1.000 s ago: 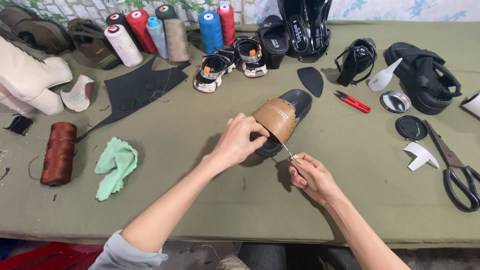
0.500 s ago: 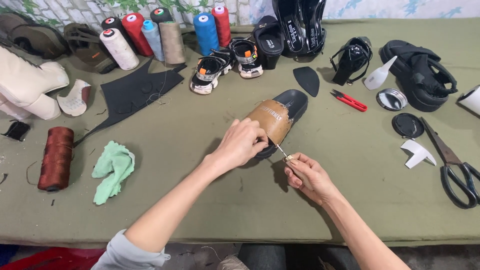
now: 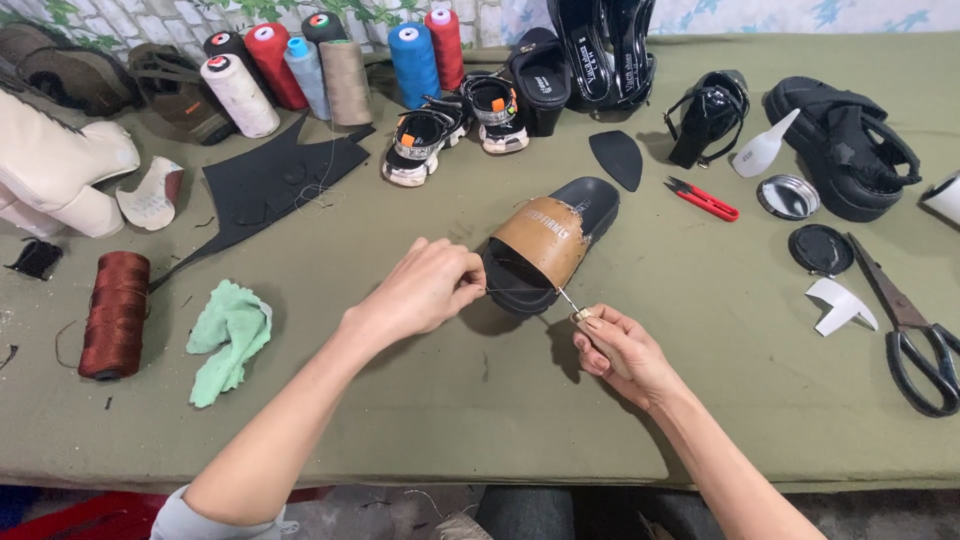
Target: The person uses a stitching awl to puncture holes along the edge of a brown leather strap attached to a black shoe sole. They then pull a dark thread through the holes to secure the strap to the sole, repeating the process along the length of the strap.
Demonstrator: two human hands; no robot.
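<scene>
Left hand [image 3: 425,290] is curled w/ fingers pinched at the near-left edge of the slide sandal [image 3: 550,245], touching it; looks like a thin thread runs from the fingertips, too fine to be sure. Right hand [image 3: 610,345] is closed around an awl [image 3: 572,305], metal tip angled up-left & meeting the near edge of the sandal's tan strap [image 3: 543,238]. Sandal sits mid-table on the olive table cover [image 3: 500,420], black sole, toe pointing far-right.

Around it: green rag [image 3: 230,335] & dark red thread spool [image 3: 115,313] at near left, well apart from hands. Black cut sheet [image 3: 270,180] far left. Row of thread cones [image 3: 330,65] along far edge, small kids' sandals [image 3: 450,125] just right of them. Red snips [image 3: 705,200] right of the sandal, then a round tin [image 3: 787,196] & its black lid [image 3: 820,248]. Big scissors [image 3: 915,335] at right edge. Black chunky sandal [image 3: 845,150] far right. White boot [image 3: 55,170] far left.
</scene>
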